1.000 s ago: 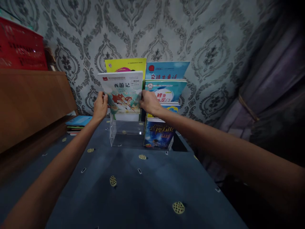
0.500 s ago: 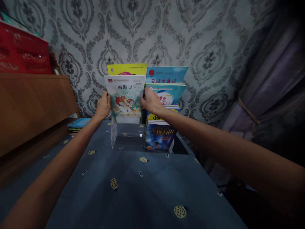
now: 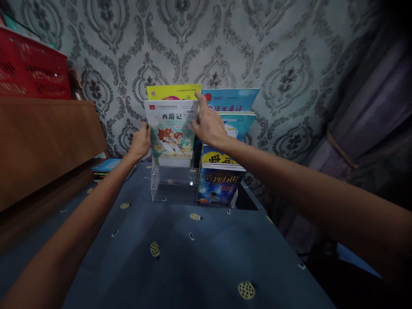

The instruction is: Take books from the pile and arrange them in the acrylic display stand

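My left hand (image 3: 140, 140) is closed on the left edge of a white-topped storybook (image 3: 172, 131) with a red-caped figure on its cover. This book stands upright in the left column of a clear tiered book stand (image 3: 175, 189). At its right edge is my right hand (image 3: 210, 124), index finger stretched up to the corner of a yellow book (image 3: 174, 91) behind, thumb against the white book. Its other fingers are partly hidden. The right column holds a blue book (image 3: 234, 98), a teal book (image 3: 240, 124), a yellow-and-blue book (image 3: 215, 155) and dark blue books (image 3: 220, 184).
Beneath the stand is a dark blue patterned cloth (image 3: 174, 266). A small pile of books (image 3: 107, 165) lies at left, near a wooden cabinet (image 3: 48, 141) bearing a red basket (image 3: 35, 64). Patterned wallpaper (image 3: 180, 51) rises behind, and a tied curtain (image 3: 354, 124) hangs at right.
My right hand has moved up along the white book's right edge, and its index finger now extends to the yellow book's corner. My left hand keeps its hold.
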Available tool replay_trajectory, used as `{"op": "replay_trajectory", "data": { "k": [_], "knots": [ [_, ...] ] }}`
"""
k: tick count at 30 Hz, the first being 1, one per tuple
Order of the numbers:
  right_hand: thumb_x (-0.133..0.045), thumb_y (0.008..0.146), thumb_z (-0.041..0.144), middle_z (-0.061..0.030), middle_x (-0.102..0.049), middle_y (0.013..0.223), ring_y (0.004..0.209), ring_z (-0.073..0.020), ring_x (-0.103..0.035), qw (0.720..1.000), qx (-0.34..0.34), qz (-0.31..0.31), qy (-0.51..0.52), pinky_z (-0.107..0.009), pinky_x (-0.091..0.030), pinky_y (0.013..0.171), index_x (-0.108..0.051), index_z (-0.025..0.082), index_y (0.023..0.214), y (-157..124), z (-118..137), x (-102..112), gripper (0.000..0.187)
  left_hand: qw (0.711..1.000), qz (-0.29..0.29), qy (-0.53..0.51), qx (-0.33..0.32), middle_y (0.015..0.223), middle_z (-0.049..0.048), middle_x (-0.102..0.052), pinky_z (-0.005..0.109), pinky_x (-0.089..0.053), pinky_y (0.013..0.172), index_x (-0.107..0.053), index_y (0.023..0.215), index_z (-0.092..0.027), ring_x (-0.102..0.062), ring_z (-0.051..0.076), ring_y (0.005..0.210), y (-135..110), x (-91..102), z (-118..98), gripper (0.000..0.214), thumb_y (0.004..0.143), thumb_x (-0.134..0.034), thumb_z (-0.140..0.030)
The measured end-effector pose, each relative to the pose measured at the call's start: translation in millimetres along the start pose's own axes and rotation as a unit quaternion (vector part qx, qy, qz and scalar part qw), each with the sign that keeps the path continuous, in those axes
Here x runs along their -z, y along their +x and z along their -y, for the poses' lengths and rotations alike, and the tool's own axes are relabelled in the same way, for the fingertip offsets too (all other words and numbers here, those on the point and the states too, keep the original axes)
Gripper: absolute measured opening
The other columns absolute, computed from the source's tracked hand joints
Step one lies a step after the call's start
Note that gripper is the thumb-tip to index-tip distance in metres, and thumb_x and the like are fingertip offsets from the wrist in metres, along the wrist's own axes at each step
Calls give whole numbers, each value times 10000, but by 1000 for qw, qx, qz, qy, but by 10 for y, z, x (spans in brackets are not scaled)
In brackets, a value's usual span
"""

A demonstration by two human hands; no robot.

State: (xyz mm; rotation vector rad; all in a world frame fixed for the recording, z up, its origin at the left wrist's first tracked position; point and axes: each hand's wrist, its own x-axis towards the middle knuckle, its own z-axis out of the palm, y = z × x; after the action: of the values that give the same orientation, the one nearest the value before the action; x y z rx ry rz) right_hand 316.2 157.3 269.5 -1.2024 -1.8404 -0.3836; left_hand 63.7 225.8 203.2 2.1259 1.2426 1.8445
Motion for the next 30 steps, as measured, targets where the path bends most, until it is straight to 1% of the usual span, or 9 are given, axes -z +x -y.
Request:
{"op": "replay_trajectory", "data": {
  "k": [3, 6, 11, 13, 18, 20, 23, 26, 30],
  "knots": [
    [-483, 929, 176, -128, -714, 1027, 943, -300, -677, 1000, -6, 10, -19, -510, -499, 899, -409, 157, 1466, 48, 28, 50, 542, 1000, 8, 17, -6, 675, 14, -567, 372, -512, 823, -524, 884, -234, -671, 245, 736, 4, -7, -15, 240, 971, -540, -457],
    [-444, 944, 148, -135, -717, 1043, 947, -284, -682, 999, -2, 7, -32, -492, -497, 907, -448, 133, 1429, 39, 71, 95, 485, 999, 2, 36, -4, 712, 38, -603, 377, -501, 873, -535, 907, -228, -683, 264, 823, 0, -14, -52, 235, 983, -508, -449],
    [-508, 897, 116, -132, -731, 1031, 964, -307, -690, 995, -26, 21, -92, -481, -527, 893, -514, 149, 1366, 37, 143, 197, 470, 993, 28, 117, 14, 780, 41, -626, 377, -514, 870, -537, 993, -225, -686, 248, 848, -26, -8, -135, 231, 1024, -400, -410],
    [-510, 899, 115, -137, -731, 1038, 989, -308, -689, 994, -25, 21, -103, -476, -526, 911, -536, 135, 1340, 57, 162, 224, 442, 991, 35, 128, 17, 794, 44, -632, 382, -516, 870, -539, 1014, -222, -692, 249, 852, -36, -9, -157, 241, 1032, -378, -400],
    [-470, 876, 57, -148, -718, 1082, 1052, -306, -682, 994, -8, 10, -108, -483, -503, 969, -552, 78, 1311, 120, 122, 207, 443, 991, 9, 128, 20, 783, 51, -619, 434, -478, 953, -560, 1011, -224, -691, 282, 944, -47, -43, -179, 212, 1033, -395, -357],
    [-456, 884, 72, -139, -720, 1088, 1058, -316, -681, 995, 5, 1, -103, -496, -508, 965, -580, 110, 1274, 156, 49, 191, 411, 991, -2, 130, 18, 800, 57, -620, 461, -460, 982, -565, 1005, -225, -679, 297, 989, -55, -64, -179, 196, 1029, -408, -340],
    [-443, 939, 164, -118, -733, 1009, 1028, -308, -684, 996, 39, -15, -73, -475, -524, 945, -635, 186, 1164, 210, -69, 186, 297, 993, -6, 121, 13, 838, 62, -638, 470, -451, 1007, -567, 1012, -222, -668, 293, 1022, -82, -101, -162, 185, 1028, -414, -325],
    [-462, 937, 180, -117, -732, 957, 1002, -297, -686, 997, 51, -12, -63, -451, -532, 928, -651, 182, 1111, 225, -92, 196, 257, 995, 0, 94, 16, 851, 67, -649, 457, -463, 1002, -570, 997, -218, -673, 283, 1017, -119, -131, -111, 197, 1031, -416, -337],
    [-465, 908, 110, -119, -725, 1011, 1048, -283, -672, 995, 49, -1, -88, -439, -503, 961, -635, 135, 1130, 177, 5, 196, 281, 997, 12, 74, 20, 810, 53, -636, 437, -500, 945, -562, 990, -219, -693, 262, 934, -145, -130, -44, 221, 1039, -400, -360]
  ]
}}
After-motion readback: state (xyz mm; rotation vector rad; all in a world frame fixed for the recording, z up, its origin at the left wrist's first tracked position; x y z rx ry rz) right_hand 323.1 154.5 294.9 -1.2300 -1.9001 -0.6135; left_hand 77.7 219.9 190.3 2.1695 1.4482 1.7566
